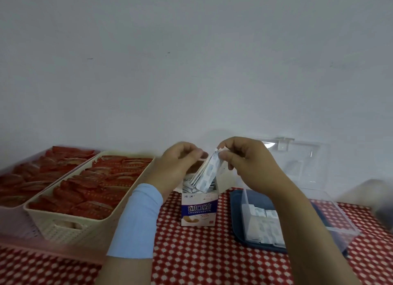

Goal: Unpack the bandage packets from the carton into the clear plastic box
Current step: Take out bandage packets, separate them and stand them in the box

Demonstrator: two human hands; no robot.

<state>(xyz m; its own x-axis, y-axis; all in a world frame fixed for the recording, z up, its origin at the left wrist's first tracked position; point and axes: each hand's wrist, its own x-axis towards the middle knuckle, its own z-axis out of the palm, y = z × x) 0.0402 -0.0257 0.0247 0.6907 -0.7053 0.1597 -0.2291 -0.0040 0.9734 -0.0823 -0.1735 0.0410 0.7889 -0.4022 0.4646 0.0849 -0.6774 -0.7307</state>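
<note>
A small white and blue carton [199, 210] stands open on the red patterned cloth at centre. More packets fill its top. My right hand [244, 157] pinches a stack of white bandage packets [207, 174] that tilts up out of the carton's mouth. My left hand [176, 163], with a light blue band on the wrist, is curled just left of the stack, above the carton; whether it touches the packets is unclear. To the right sits the clear plastic box [331, 221] with its lid raised behind it, and several packets [263, 223] lie in its left part.
A cream basket [70, 223] full of red packets stands at left, with a pink basket [12, 221] of the same behind it. A dark blue tray [236, 216] lies under the clear box. A blurred grey object [380, 201] sits at the right edge. A white wall is behind.
</note>
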